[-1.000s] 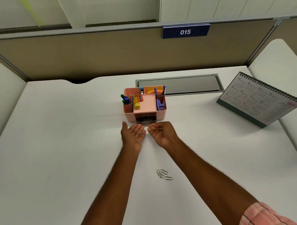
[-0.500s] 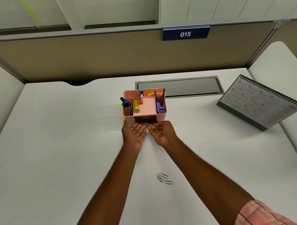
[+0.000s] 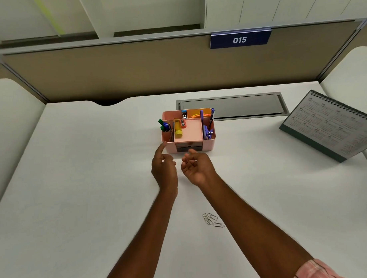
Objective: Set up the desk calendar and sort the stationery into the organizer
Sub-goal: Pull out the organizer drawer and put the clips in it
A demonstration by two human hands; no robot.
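At the near right corner a pink checked sleeve [image 3: 314, 269] covers the right upper arm, and both bare forearms reach up the middle of the white tabletop [image 3: 86, 173]. A small cluster of silver paper clips [image 3: 212, 220] lies loose on the tabletop between the forearms, just beside the right one and well short of the hands. Farther on, the left hand [image 3: 164, 168] holds nothing; its index finger points at the near left corner of the pink organizer [image 3: 208, 145], though contact cannot be told, and its other fingers are loosely bent. The right hand [image 3: 197, 167], just beside it, lies palm up with loosely curled fingers, also holding nothing, close in front of the organizer's dark drawer [image 3: 189, 148]. The organizer stands about mid-tabletop, toward the far edge. Its left compartment holds green markers [image 3: 162, 124], beside them lie a yellow glue stick [image 3: 178, 129] and a red sharpener [image 3: 183, 123], and the right compartment holds a purple clip-like item [image 3: 207, 131] and a blue pen [image 3: 212, 116]. The desk calendar [image 3: 332, 125] stands propped up at the right edge, well apart from the organizer. Behind the organizer a grey cable hatch [image 3: 231, 106] sits flush near the far edge, below a beige partition [image 3: 155, 67] bearing a blue sign [image 3: 240, 40] reading 015.
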